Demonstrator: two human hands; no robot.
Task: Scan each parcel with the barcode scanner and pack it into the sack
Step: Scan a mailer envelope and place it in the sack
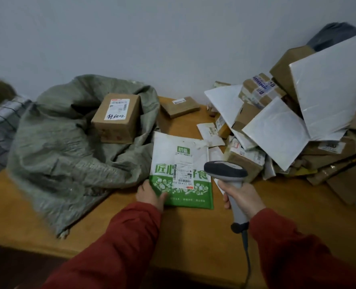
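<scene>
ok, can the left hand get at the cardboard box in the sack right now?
Probably, once freed: the left hand holds a corner of the green-and-white mailer. The cardboard box sits exposed in the open sack, nothing covering it.

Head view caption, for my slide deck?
Right hand aims scanner at green-white mailer held by left hand beside the sack.

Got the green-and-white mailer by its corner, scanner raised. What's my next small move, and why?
Probably aim the scanner at the barcode label on the mailer: the scanner head sits just right of it, and the left hand holds the mailer label up, beside the sack.
</scene>
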